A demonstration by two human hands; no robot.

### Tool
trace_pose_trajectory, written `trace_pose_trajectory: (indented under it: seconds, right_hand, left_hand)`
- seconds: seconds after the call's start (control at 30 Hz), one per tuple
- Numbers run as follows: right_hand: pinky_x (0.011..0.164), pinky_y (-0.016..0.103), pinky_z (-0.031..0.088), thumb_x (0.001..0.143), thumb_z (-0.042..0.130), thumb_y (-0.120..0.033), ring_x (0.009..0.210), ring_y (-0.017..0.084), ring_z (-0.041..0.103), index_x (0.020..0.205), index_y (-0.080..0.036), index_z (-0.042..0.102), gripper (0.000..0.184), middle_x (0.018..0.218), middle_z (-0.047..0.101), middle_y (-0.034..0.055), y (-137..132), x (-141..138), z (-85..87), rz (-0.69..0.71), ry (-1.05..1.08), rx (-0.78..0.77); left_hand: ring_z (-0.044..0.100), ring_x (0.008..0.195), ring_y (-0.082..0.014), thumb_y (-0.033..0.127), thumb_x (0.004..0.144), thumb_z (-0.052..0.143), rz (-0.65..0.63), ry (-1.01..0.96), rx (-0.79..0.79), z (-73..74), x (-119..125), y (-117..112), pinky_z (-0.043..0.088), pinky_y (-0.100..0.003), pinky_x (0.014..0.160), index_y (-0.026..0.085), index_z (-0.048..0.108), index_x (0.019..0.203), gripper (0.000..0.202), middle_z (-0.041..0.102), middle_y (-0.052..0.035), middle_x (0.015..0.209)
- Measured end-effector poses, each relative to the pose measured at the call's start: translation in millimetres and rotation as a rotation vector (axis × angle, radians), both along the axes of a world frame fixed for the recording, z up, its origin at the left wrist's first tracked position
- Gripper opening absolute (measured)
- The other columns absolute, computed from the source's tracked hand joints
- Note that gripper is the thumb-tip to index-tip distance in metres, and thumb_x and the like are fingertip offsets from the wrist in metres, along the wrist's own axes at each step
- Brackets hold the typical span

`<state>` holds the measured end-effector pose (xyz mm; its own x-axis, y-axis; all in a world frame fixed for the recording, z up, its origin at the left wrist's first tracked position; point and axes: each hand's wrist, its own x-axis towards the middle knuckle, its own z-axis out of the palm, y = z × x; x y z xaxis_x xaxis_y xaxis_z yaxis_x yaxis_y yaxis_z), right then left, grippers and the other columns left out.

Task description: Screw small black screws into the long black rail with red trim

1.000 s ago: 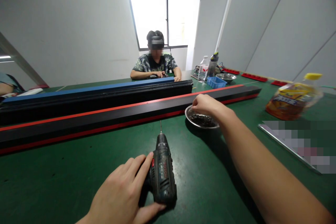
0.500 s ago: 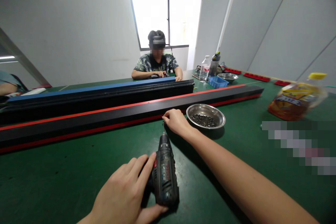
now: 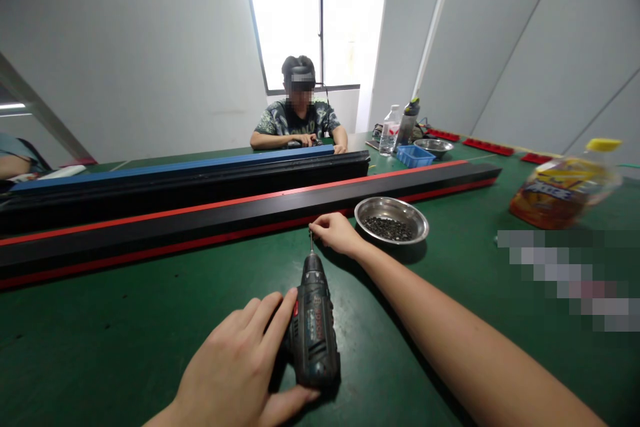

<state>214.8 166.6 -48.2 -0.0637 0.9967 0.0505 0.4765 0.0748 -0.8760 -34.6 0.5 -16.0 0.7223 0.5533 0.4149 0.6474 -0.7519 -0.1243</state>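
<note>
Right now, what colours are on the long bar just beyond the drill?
The bar is black with red edges: head view.

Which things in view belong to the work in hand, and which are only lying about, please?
Probably in the work:
drill, gripped by the left hand
drill bit, right hand at its tip
nearer metal bowl with small dark pieces
red-and-black bar

Probably just lying about:
yellow-capped jug
clear bottle
grey bottle
blue basket

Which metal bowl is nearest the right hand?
The near bowl, holding small dark pieces, beside the right hand; the other bowl sits farther back, by the blue basket.
</note>
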Motion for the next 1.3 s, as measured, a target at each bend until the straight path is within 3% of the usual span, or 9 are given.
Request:
trace_pose_trajectory:
  seconds: [0.2,0.43,1.3]
  right_hand:
    - [0.055,0.022,0.044,0.099,0.062,-0.025,0.052,0.011,0.060,0.085,-0.013,0.079,0.025,0.076,0.076,0.0059,-5.4,-1.4,6.9,-0.016,-0.054,0.025]
    - [0.070,0.025,0.048,0.095,0.064,-0.023,0.072,0.017,0.069,0.086,-0.014,0.082,0.023,0.080,0.079,0.0075,-7.0,-1.7,9.7,-0.033,-0.145,0.112]
    - [0.074,0.025,0.047,0.095,0.064,-0.023,0.078,0.017,0.071,0.090,-0.014,0.082,0.021,0.088,0.081,0.0072,-5.9,-1.8,5.2,-0.012,-0.156,0.168]
  left_hand:
    - [0.072,0.097,-0.0289,0.078,0.088,0.064,0.000,0.007,0.003,-0.2,-0.2,-0.2,0.058,-0.039,0.084,0.012,0.053,0.149,0.091,0.073,-0.0154,0.127]
    - [0.072,0.096,-0.0288,0.081,0.087,0.062,0.009,0.007,0.020,-1.8,-0.4,0.7,0.058,-0.039,0.082,0.015,0.053,0.150,0.092,0.074,-0.0140,0.126]
    - [0.070,0.100,-0.0297,0.079,0.092,0.059,0.002,0.030,-0.016,-2.4,-0.7,-0.8,0.056,-0.042,0.085,0.009,0.051,0.150,0.091,0.070,-0.0164,0.129]
